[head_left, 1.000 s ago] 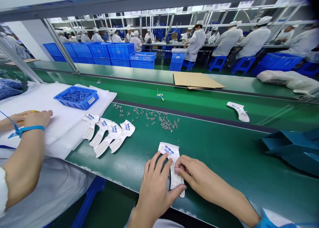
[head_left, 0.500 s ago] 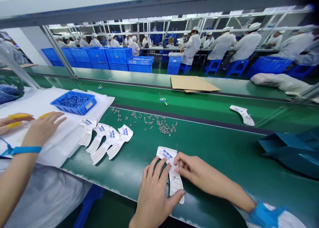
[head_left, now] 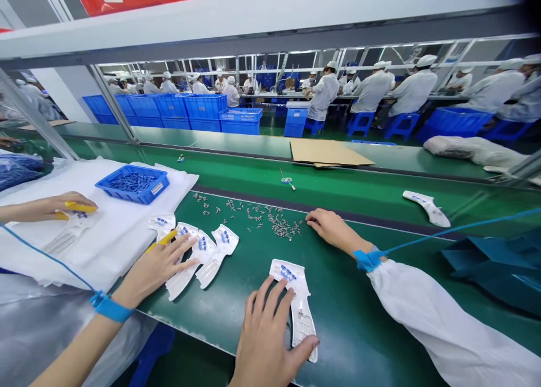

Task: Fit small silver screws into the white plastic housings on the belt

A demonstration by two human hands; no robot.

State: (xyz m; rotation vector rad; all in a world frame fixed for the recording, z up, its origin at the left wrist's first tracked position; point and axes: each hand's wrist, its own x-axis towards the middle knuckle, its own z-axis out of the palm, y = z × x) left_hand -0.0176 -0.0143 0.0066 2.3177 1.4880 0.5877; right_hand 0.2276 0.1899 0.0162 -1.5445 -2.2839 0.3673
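Observation:
My left hand [head_left: 264, 333] lies flat on the green belt, near the front edge. Its fingers are spread along the left side of a white plastic part [head_left: 298, 302] with blue marks, and the thumb crosses the part's lower end. My right hand [head_left: 327, 226], in a white sleeve with a blue wrist strap [head_left: 367, 258], reaches out to a scatter of small metal pieces [head_left: 270, 218]. Its fingertips are drawn together at the pile's right edge, and what they pinch is too small to see.
A co-worker's hand [head_left: 158, 263] with yellow fingertip covers rests on a row of white parts [head_left: 211, 252]; their other hand [head_left: 51, 207] holds a part on white foam. A blue tray [head_left: 156, 191], a lone white part [head_left: 426, 207], cardboard [head_left: 325, 150] and a blue bin [head_left: 499, 257] are nearby.
My right hand left the white part and reached forward to the metal pieces. The co-worker's near hand moved from the foam sheet onto the row of white parts.

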